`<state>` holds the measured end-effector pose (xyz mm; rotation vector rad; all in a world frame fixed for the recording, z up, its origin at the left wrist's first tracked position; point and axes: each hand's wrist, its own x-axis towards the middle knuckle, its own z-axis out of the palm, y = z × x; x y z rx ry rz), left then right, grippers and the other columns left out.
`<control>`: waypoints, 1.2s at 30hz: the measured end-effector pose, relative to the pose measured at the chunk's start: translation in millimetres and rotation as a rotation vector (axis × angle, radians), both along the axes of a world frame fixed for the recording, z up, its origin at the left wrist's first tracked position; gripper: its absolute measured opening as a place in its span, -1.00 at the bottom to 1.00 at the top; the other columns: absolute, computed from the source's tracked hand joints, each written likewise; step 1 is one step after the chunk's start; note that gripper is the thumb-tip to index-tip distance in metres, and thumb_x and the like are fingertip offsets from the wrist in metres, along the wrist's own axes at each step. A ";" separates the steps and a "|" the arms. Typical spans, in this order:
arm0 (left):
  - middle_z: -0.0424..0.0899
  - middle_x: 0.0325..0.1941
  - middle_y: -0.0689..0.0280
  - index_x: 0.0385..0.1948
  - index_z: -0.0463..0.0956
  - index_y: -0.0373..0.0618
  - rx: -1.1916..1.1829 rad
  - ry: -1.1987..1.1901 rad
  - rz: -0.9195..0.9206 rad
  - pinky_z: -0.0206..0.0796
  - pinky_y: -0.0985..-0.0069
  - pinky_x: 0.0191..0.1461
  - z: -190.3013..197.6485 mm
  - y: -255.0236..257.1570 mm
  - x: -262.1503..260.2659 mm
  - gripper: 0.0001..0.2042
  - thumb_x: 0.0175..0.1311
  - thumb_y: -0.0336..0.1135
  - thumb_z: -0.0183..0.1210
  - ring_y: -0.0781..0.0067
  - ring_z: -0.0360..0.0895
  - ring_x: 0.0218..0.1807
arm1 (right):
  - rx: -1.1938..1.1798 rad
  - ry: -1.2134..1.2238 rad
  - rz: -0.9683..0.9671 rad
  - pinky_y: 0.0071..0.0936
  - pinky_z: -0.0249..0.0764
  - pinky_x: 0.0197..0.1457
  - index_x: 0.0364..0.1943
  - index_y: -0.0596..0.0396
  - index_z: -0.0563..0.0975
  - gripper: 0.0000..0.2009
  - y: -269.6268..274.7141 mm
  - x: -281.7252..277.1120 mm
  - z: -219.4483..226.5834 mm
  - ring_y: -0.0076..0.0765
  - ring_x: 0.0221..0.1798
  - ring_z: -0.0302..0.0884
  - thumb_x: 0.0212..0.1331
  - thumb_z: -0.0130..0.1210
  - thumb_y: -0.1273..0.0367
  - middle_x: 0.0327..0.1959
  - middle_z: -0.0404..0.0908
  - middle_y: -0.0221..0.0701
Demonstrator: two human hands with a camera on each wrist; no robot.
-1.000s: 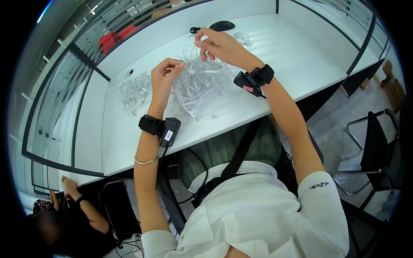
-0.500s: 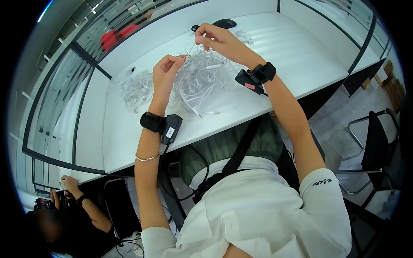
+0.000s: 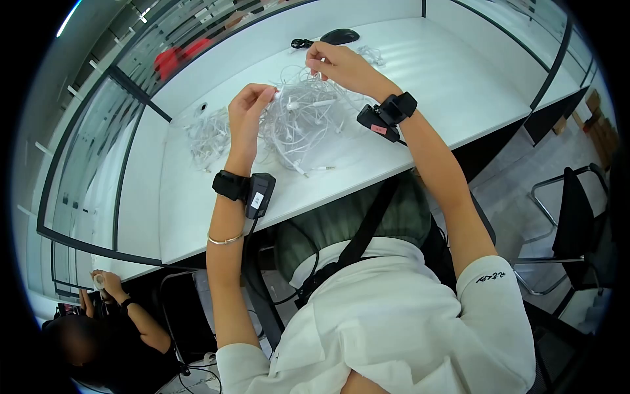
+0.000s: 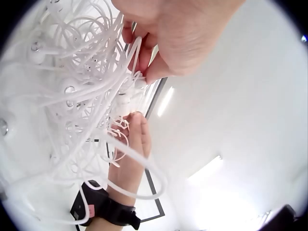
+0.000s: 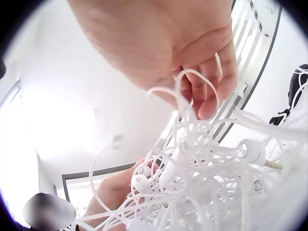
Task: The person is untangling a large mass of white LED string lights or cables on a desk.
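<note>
Left hand (image 3: 245, 115): thumb and fingers closed, pinching white cable
Right hand (image 3: 338, 65): fingers curled, gripping looped cable
Earphone tangle (image 3: 303, 121): on desk (image 3: 433, 72), beneath hands

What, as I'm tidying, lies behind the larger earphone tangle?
A black mouse, a bundled black cable and some white cable. Whatever the tangle itself covers cannot be seen.

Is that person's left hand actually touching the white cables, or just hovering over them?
Touching. The left wrist view shows it: the left hand has its fingers curled in against the white cables, with a strand at the fingertips.
</note>
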<state>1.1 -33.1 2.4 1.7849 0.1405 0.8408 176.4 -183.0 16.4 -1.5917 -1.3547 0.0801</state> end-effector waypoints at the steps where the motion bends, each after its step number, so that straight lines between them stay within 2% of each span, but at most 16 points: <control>1: 0.63 -0.34 0.35 -0.34 0.56 -0.21 0.005 0.011 -0.024 0.26 0.63 -0.02 0.7 -0.2 -0.2 -0.88 0.26 -0.35 0.17 0.60 0.49 -0.23 | -0.004 0.017 0.000 -0.59 0.35 -0.33 -0.21 0.10 0.45 -0.80 0.6 2.0 -1.7 -0.56 -0.44 0.46 0.32 -0.02 0.25 -0.42 0.58 -0.45; 4: 0.62 -0.36 0.35 -0.33 0.55 -0.21 -0.077 0.023 -0.069 0.24 0.62 -0.04 -2.4 2.3 2.4 -0.88 0.27 -0.34 0.15 0.60 0.47 -0.25 | -0.009 0.037 -0.051 -0.60 0.35 -0.34 -0.22 0.12 0.45 -0.79 0.1 3.6 -0.5 -0.57 -0.47 0.45 0.32 -0.02 0.25 -0.43 0.58 -0.46; 10: 0.60 -0.39 0.34 -0.34 0.53 -0.18 -0.053 0.035 -0.108 0.21 0.63 -0.06 0.2 0.0 0.8 -0.90 0.29 -0.36 0.10 0.59 0.44 -0.28 | 0.013 0.102 0.010 -0.62 0.35 -0.35 -0.22 0.12 0.46 -0.80 0.1 1.8 0.9 -0.59 -0.48 0.44 0.32 -0.01 0.26 -0.44 0.58 -0.46; 11: 0.55 -0.40 0.40 -0.33 0.50 -0.13 -0.004 0.067 -0.121 0.16 0.65 -0.05 -0.8 -0.2 0.4 -0.88 0.30 -0.32 0.04 0.62 0.43 -0.26 | -0.011 0.092 0.004 -0.63 0.35 -0.34 -0.22 0.13 0.46 -0.80 0.0 1.5 1.8 -0.60 -0.47 0.43 0.32 -0.01 0.27 -0.45 0.56 -0.46; 16: 0.41 -0.50 0.47 -0.29 0.45 -0.11 -0.054 0.098 -0.105 0.03 0.67 -0.20 -5.0 2.0 3.3 -0.90 0.29 -0.33 0.01 0.67 0.24 -0.39 | -0.019 0.126 0.023 -0.64 0.36 -0.31 -0.24 0.13 0.46 -0.78 2.7 3.3 -0.5 -0.62 -0.45 0.41 0.33 -0.01 0.24 -0.44 0.54 -0.48; 19: 0.38 -0.52 0.48 -0.33 0.43 -0.14 -0.071 0.087 -0.046 0.03 0.70 -0.28 1.2 -11.4 -0.6 -0.93 0.28 -0.38 0.00 0.70 0.23 -0.42 | 0.039 0.184 0.126 -0.64 0.36 -0.23 -0.26 0.13 0.46 -0.78 2.1 3.9 1.2 -0.62 -0.37 0.42 0.34 -0.02 0.24 -0.39 0.54 -0.49; 22: 0.37 -0.51 0.51 -0.30 0.47 -0.17 -0.055 0.084 -0.080 0.02 0.70 -0.28 -1.6 -6.9 0.1 -0.89 0.28 -0.37 0.01 0.71 0.22 -0.41 | 0.173 0.209 0.279 -0.61 0.36 -0.13 -0.26 0.12 0.46 -0.78 9.4 10.6 -3.5 -0.61 -0.28 0.41 0.35 -0.04 0.24 -0.34 0.54 -0.49; 25: 0.38 -0.49 0.52 -0.29 0.51 -0.20 -0.042 0.131 -0.093 0.03 0.72 -0.26 -1.4 -4.9 1.3 -0.85 0.28 -0.34 0.02 0.72 0.21 -0.41 | 0.299 0.131 0.202 -0.62 0.34 -0.11 -0.25 0.13 0.48 -0.76 15.8 12.8 -6.3 -0.59 -0.25 0.42 0.33 -0.02 0.22 -0.35 0.58 -0.48; 28: 0.38 -0.48 0.55 -0.30 0.54 -0.22 0.017 0.147 -0.091 0.04 0.74 -0.24 2.1 -7.9 -0.3 -0.82 0.29 -0.31 0.02 0.72 0.20 -0.40 | 0.322 0.249 0.240 -0.60 0.35 -0.10 -0.25 0.13 0.48 -0.77 14.0 7.2 -2.1 -0.58 -0.28 0.39 0.34 -0.03 0.24 -0.35 0.58 -0.48; 32: 0.45 -0.44 0.52 -0.30 0.54 -0.20 0.101 0.182 -0.092 0.09 0.73 -0.28 -9.3 -0.5 5.9 -0.85 0.22 -0.32 0.18 0.75 0.26 -0.39 | 0.285 0.367 0.311 -0.64 0.33 -0.16 -0.27 0.13 0.50 -0.78 14.4 4.4 -4.6 -0.62 -0.32 0.37 0.32 -0.01 0.25 -0.46 0.54 -0.50; 36: 0.47 -0.45 0.51 -0.33 0.52 -0.20 0.074 0.107 -0.077 0.13 0.74 -0.27 -12.8 2.9 9.1 -0.89 0.23 -0.37 0.15 0.75 0.32 -0.38 | 0.243 0.324 0.290 -0.66 0.31 -0.18 -0.29 0.13 0.50 -0.77 9.6 2.3 0.6 -0.63 -0.33 0.37 0.31 0.01 0.23 -0.50 0.52 -0.51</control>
